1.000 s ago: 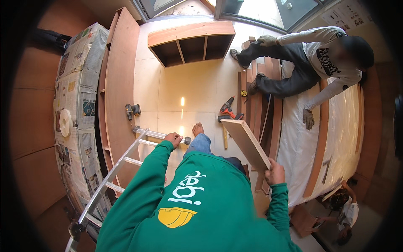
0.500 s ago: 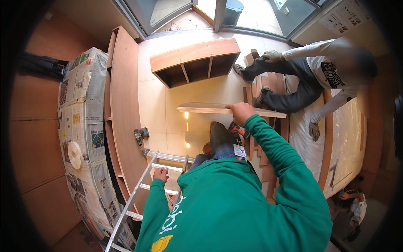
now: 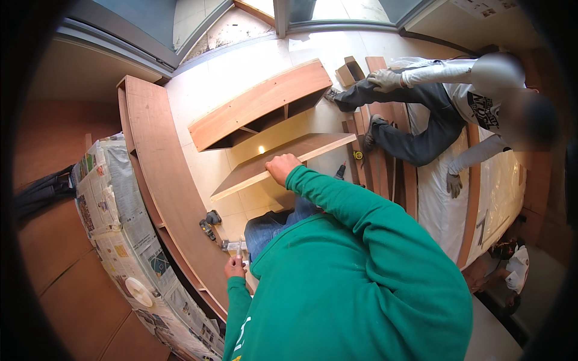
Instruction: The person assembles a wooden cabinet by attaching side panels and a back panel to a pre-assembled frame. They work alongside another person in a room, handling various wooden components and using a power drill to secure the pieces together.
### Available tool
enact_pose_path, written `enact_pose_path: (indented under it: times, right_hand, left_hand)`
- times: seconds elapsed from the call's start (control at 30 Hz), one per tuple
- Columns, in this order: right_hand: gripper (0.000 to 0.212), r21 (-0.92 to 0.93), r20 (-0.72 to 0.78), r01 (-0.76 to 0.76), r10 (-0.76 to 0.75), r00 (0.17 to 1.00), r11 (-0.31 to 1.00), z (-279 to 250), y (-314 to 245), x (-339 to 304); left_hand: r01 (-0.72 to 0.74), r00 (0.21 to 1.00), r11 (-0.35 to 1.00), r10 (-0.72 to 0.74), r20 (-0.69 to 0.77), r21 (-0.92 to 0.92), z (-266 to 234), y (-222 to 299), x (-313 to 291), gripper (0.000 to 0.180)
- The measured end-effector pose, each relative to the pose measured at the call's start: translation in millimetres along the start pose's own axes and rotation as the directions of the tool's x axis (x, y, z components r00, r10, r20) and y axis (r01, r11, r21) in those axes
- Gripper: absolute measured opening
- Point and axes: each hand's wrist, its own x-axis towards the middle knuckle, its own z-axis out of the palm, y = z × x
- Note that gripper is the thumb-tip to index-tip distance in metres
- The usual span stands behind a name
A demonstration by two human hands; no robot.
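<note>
My right hand [image 3: 282, 169] grips the near edge of a plywood board [image 3: 313, 144], fingers over its top. The board is tilted, its broad brown face showing, and stands in front of my legs. Low on the left, my left hand [image 3: 235, 267] is closed beside the metal ladder [image 3: 232, 245], mostly hidden by my body. A small pale piece shows at its fingertips; I cannot make out what it is. Beyond the board lies an open wooden cabinet [image 3: 265, 99] with dividers. A cordless drill [image 3: 209, 224] rests on the floor near my left hand.
A long wooden cabinet [image 3: 165, 162] runs along the left, beside a newspaper-covered block [image 3: 129, 240]. At right a gloved person [image 3: 445, 108] sits among wood strips [image 3: 385, 144], with a tape measure [image 3: 358, 155] and an open cardboard box [image 3: 350, 71] nearby. Another person [image 3: 515, 271] is at far right.
My right hand and the board have moved left, and the board has turned to show its broad face. My view has shifted too. The ladder is now mostly hidden.
</note>
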Motion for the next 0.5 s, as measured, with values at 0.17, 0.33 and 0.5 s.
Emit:
enact_pose_path:
  times: [0.17, 0.33, 0.5]
  right_hand:
    - [0.016, -0.003, -0.073, 0.008, -0.008, 0.997, 1.000, -6, -3, 30]
    - [0.017, -0.041, -0.031, -0.018, 0.016, 0.999, 0.999, -6, -7, 56]
    - [0.016, -0.063, -0.071, -0.103, 0.099, 0.993, 0.993, 7, -27, 31]
  left_hand:
    - [-0.395, 0.917, 0.876, 0.393, 0.063, 0.276, -30, 87, 78, 0.029]
    - [-0.493, 0.870, 0.820, 0.468, 0.156, 0.291, -45, 195, 130, 0.028]
    - [-0.481, 0.816, 0.852, 0.348, 0.461, 0.207, -73, 189, 220, 0.028]
